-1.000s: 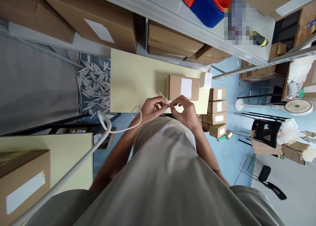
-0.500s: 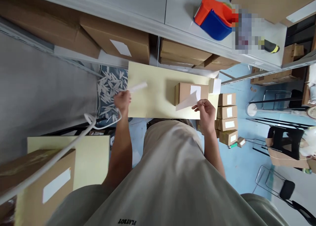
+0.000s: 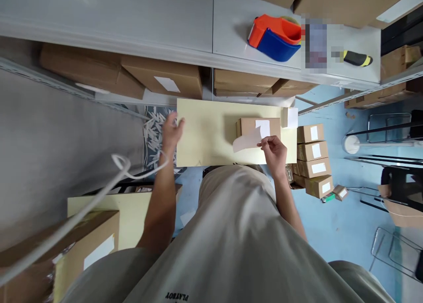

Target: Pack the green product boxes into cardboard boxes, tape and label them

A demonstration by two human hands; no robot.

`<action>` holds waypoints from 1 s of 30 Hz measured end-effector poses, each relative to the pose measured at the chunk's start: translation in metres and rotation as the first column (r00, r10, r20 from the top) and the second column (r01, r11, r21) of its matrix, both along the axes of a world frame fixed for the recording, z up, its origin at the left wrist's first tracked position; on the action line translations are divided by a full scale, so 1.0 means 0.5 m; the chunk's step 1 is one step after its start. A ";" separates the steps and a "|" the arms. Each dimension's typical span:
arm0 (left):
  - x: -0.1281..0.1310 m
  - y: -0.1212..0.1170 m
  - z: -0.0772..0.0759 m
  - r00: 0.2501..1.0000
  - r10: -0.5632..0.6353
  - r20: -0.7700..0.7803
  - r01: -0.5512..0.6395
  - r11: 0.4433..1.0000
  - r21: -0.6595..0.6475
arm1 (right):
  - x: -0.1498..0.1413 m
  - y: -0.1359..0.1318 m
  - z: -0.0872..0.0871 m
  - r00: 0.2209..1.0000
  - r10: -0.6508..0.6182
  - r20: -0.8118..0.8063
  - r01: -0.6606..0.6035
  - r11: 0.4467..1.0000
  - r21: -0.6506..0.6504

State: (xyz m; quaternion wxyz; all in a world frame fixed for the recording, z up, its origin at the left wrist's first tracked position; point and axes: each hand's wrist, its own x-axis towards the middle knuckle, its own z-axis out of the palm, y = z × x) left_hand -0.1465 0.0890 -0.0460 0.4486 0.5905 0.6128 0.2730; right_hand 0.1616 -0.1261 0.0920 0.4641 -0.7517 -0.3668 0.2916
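My right hand [image 3: 275, 155] pinches the edge of a curled white label [image 3: 246, 140], held over the near side of a small cardboard box [image 3: 247, 125]. A white label [image 3: 263, 127] shows on top of that box, which lies on the pale yellow board [image 3: 205, 131]. At the board's left edge my left hand [image 3: 172, 131] is raised with thumb and fingers apart, nothing in it. Beneath and beside it is a bin of white paper strips [image 3: 154, 135]. A stack of white labels [image 3: 291, 117] sits at the board's right end.
A red and blue tape dispenser [image 3: 275, 37] and a black and yellow cutter [image 3: 358, 58] lie on the grey shelf [image 3: 148, 25] above. Cardboard boxes [image 3: 312, 159] are stacked on the blue floor at right. A white cable-like arm [image 3: 99, 195] crosses the left side.
My left hand has let go of a white paper strip and its fingers have spread. The label in my right hand has curled differently. The whole view has shifted slightly.
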 end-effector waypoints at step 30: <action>0.489 -0.378 0.136 0.756 0.369 0.540 -0.126 0.892 -0.434 | 0.310 -0.057 -0.113 0.988 0.107 -0.111 -0.124 0.979 -0.159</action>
